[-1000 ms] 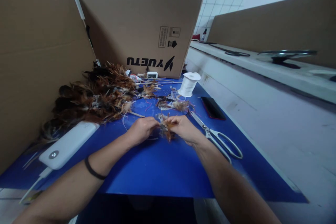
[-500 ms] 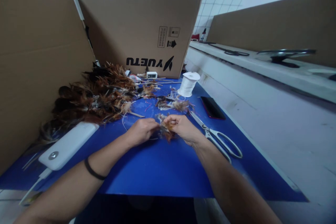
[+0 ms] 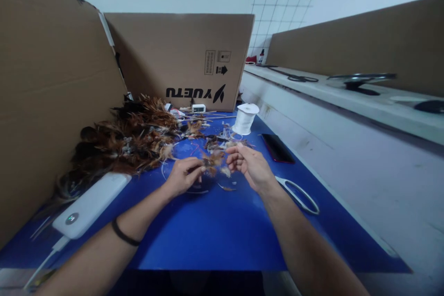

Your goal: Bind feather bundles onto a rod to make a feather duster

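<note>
My left hand [image 3: 184, 175] pinches a small bunch of brown feathers [image 3: 212, 162], which sticks out to the right of its fingertips. Just right of the bunch, my right hand [image 3: 249, 165] is raised with its fingers loosely curled and parted, and I see nothing in them. Under and between the hands, a pale tuft of fluff [image 3: 226, 172] and a loose feather [image 3: 227, 188] lie on the blue table [image 3: 208, 236]. The scissors [image 3: 301, 195] lie beside my right wrist, their blades hidden behind it.
A large heap of brown and black feathers [image 3: 138, 141] fills the left side. A white power bank [image 3: 92, 203] with a cable is nearer. Behind stand a white spool [image 3: 245, 119] and a cardboard box [image 3: 180, 51]. A phone [image 3: 277, 148] lies at the right.
My right hand has come away from the feather bunch, and its fingers have parted. The bunch stays in my left hand. A loose feather and fluff now show on the table. The view has tilted up slightly.
</note>
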Demonstrator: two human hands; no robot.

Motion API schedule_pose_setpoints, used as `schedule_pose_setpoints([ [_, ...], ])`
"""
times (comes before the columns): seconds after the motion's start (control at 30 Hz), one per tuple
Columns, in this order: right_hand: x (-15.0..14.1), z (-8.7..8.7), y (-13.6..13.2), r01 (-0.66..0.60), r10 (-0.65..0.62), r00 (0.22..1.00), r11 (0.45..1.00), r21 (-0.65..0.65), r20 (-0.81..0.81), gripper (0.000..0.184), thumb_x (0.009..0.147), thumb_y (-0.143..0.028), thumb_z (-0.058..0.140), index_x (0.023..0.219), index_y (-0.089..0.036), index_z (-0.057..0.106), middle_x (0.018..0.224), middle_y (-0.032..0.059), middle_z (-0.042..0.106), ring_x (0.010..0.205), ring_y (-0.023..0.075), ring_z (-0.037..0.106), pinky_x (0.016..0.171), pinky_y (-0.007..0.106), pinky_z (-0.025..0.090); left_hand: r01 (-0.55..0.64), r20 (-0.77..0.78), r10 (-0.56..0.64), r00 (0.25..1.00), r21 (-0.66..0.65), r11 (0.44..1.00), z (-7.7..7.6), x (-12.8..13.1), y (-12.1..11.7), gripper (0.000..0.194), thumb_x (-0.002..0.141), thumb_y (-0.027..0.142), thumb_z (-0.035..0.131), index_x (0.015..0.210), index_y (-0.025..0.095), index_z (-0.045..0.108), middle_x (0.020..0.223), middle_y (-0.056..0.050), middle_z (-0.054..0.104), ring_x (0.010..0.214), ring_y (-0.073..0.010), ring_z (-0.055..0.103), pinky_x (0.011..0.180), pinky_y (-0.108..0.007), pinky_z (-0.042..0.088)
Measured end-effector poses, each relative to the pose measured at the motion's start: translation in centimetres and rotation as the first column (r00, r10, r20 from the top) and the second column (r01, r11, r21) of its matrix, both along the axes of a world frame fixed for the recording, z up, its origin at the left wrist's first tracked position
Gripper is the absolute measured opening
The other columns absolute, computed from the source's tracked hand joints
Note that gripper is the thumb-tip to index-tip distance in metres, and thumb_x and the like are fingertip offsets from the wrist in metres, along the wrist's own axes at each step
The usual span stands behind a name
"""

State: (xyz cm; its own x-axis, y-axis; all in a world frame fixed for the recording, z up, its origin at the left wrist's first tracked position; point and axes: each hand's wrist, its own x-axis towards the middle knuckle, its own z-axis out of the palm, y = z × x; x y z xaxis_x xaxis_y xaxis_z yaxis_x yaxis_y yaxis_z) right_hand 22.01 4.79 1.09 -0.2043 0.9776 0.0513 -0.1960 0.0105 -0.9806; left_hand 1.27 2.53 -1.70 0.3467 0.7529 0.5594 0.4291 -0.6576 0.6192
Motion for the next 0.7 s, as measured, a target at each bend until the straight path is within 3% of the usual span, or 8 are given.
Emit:
schedule_pose_setpoints([
  [0.07, 0.4, 0.2, 0.1, 0.004, -0.012, 0.988, 0.998, 0.055, 0.153, 0.031, 0.075, -0.045, 0.056, 0.078, -0.014, 0.061, 0.062, 0.0022, 0.061, 0.049, 0.01, 0.052, 0.048, 0.024, 0.041, -0.02, 0.045, 0.022, 0.999, -0.048, 0.999, 0.2, 0.0, -0.1, 0.026, 0.085, 0.028, 0.049, 0.065, 0.015, 0.059, 0.055, 0.0, 0.058, 0.052, -0.0097, 0.054, 0.056, -0.021, 0.042],
  [0.13, 0.9, 0.1, 0.2, -0.082, 0.024, 0.931, 0.986, 0.143, 0.364, 0.023, 0.072, -0.038, 0.061, 0.074, -0.015, 0.062, 0.063, 0.0012, 0.06, 0.052, 0.0099, 0.051, 0.052, 0.024, 0.041, -0.033, 0.089, 0.042, 0.995, -0.101, 0.994, 0.3, 0.0, -0.1, 0.025, 0.084, 0.029, 0.049, 0.067, 0.015, 0.06, 0.055, 0.0, 0.058, 0.052, -0.0098, 0.054, 0.056, -0.021, 0.042],
  [0.3, 2.1, -1.1, 0.5, -0.393, 0.083, 0.605, 0.896, 0.206, 0.792, 0.01, 0.067, -0.026, 0.064, 0.074, -0.019, 0.066, 0.062, -0.0007, 0.06, 0.058, 0.012, 0.053, 0.056, 0.024, 0.039, -0.036, 0.179, 0.078, 0.981, -0.225, 0.974, 0.2, -0.1, 0.0, 0.026, 0.084, 0.032, 0.05, 0.069, 0.013, 0.06, 0.053, 0.0, 0.058, 0.05, -0.0097, 0.053, 0.054, -0.021, 0.041],
  [0.4, 2.2, -1.7, 0.6, -0.476, 0.088, 0.439, 0.867, 0.149, 0.894, 0.014, 0.061, -0.025, 0.07, 0.073, -0.019, 0.067, 0.067, 0.0005, 0.063, 0.062, 0.0135, 0.056, 0.057, 0.024, 0.038, -0.024, 0.218, 0.08, 0.973, -0.251, 0.968, -0.1, 0.0, 0.2, 0.026, 0.083, 0.033, 0.051, 0.068, 0.014, 0.06, 0.052, 0.001, 0.057, 0.048, -0.0095, 0.053, 0.052, -0.021, 0.041],
  [0.5, 1.8, -1.7, 0.4, -0.502, 0.094, 0.342, 0.859, 0.097, 0.935, 0.016, 0.057, -0.025, 0.073, 0.071, -0.019, 0.067, 0.068, 0.001, 0.064, 0.064, 0.0141, 0.056, 0.056, 0.023, 0.037, -0.018, 0.226, 0.08, 0.971, -0.264, 0.964, -0.5, 0.0, 0.3, 0.026, 0.082, 0.034, 0.052, 0.068, 0.014, 0.059, 0.051, 0.001, 0.057, 0.048, -0.0094, 0.053, 0.052, -0.021, 0.041],
  [0.6, 1.4, -1.5, 0.0, -0.525, 0.122, 0.295, 0.849, 0.054, 0.948, 0.001, 0.062, -0.019, 0.066, 0.063, -0.018, 0.065, 0.06, 0.0003, 0.063, 0.058, 0.0124, 0.056, 0.054, 0.022, 0.036, -0.008, 0.233, 0.077, 0.969, -0.281, 0.96, -0.7, 0.1, 0.3, 0.026, 0.082, 0.034, 0.052, 0.068, 0.014, 0.059, 0.051, 0.001, 0.056, 0.047, -0.009, 0.053, 0.051, -0.02, 0.041],
  [0.7, 1.0, -1.4, -0.2, -0.558, 0.146, 0.308, 0.828, 0.054, 0.94, 0.01, 0.065, -0.012, 0.057, 0.06, -0.018, 0.064, 0.058, -0.0005, 0.062, 0.055, 0.0107, 0.055, 0.053, 0.021, 0.035, 0.007, 0.245, 0.071, 0.967, -0.303, 0.953, -0.8, 0.2, 0.3, 0.025, 0.081, 0.034, 0.053, 0.067, 0.014, 0.059, 0.051, 0.002, 0.056, 0.046, -0.0089, 0.053, 0.05, -0.02, 0.041],
])
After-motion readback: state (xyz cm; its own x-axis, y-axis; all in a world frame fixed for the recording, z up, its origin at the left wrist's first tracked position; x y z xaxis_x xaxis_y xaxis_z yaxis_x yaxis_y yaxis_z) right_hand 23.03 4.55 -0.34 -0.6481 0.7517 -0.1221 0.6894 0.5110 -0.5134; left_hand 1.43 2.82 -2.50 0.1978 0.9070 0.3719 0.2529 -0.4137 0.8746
